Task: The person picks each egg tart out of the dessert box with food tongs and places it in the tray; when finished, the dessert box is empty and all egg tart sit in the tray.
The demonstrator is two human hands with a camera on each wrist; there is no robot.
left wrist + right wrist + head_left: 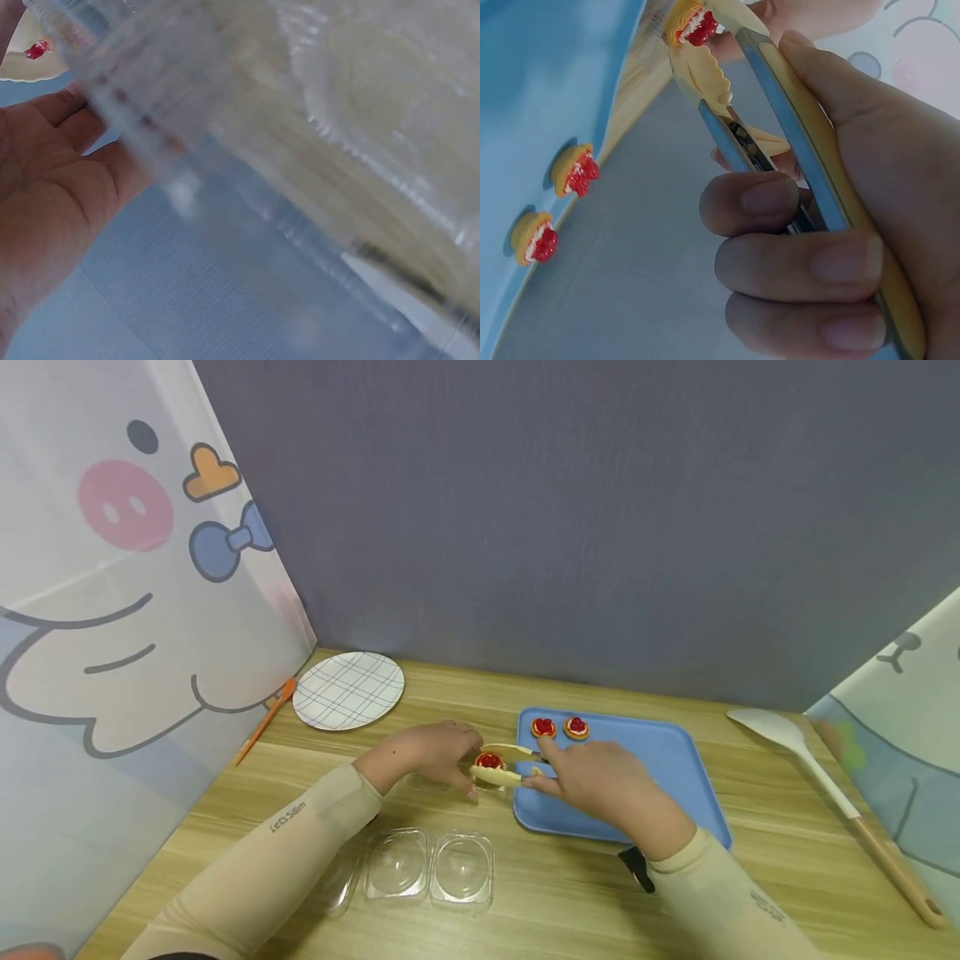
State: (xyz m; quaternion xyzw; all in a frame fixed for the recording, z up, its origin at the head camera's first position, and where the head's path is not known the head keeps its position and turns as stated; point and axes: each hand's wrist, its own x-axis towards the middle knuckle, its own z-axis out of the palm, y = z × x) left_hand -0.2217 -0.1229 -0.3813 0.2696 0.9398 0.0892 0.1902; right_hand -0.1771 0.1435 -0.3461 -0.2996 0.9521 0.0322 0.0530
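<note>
My right hand (pixel 607 781) grips a pair of tongs (pixel 802 127) with cream-yellow scalloped tips. Between those tips is a small red-berry tart (pixel 489 762), low over or in a clear plastic container (pixel 247 112); whether it rests on the bottom I cannot tell. The left hand (pixel 431 752) has its thumb and fingers at opposite sides of that container, holding it beside the tray. Up close in the left wrist view, the blurred plastic covers the fingertips. Two more tarts (pixel 576 171) sit on the blue tray (pixel 675 777), near its far left corner.
Several clear containers (pixel 462 897) stand nearer the front edge, below my left forearm. A checked white plate (pixel 348 691) and an orange slender tool (pixel 266 722) lie at the back left. On the right is a white-headed utensil (pixel 780 731) with a wooden handle. Walls surround the table's back and sides.
</note>
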